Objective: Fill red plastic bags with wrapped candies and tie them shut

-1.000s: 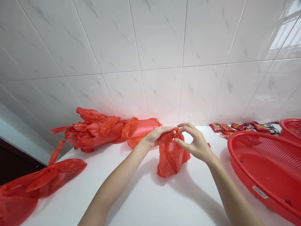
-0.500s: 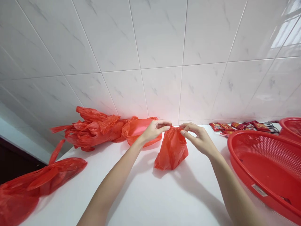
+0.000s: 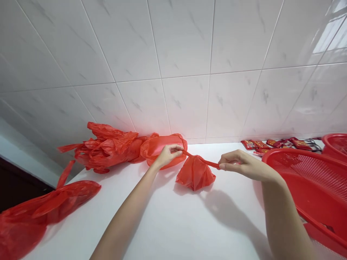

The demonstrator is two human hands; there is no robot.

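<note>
Bag (image 3: 195,173): red, thin plastic, on the tabletop (image 3: 173,224), about midway between left and right edges, nearer the back edge than the front. Neck gathered tight at the top; body squat, puffed, creased. Contents cannot be told. Two twisted ends run out from the neck, drawn taut to opposite sides, left one slanting up, right one slanting down.

Left hand (image 3: 170,153): thumb and forefinger pinching the tip of the left end. Right hand (image 3: 242,164): fingers pinching the tip of the right end, wrist bent, hand reaching in from the right. Shadow of right arm and bag falls on the tabletop toward the front.

Just behind the left hand, near the back edge: second bag (image 3: 154,146), red, rounded, partly hidden by that hand. Touching it on the left, a heap (image 3: 108,148) of crumpled red bags at the back left corner, loose ends sticking up and out. Along the left edge, a long bag (image 3: 67,198), red, cut off by the frame.

Back right: packets (image 3: 300,144), red, flat, loosely scattered by the back edge. Right edge: large basket (image 3: 314,180), red, mesh sides, partly behind the right forearm. Smaller basket (image 3: 336,144) at the back right corner. Beyond the back edge, tiled wall (image 3: 184,43), pale with grey veins.
</note>
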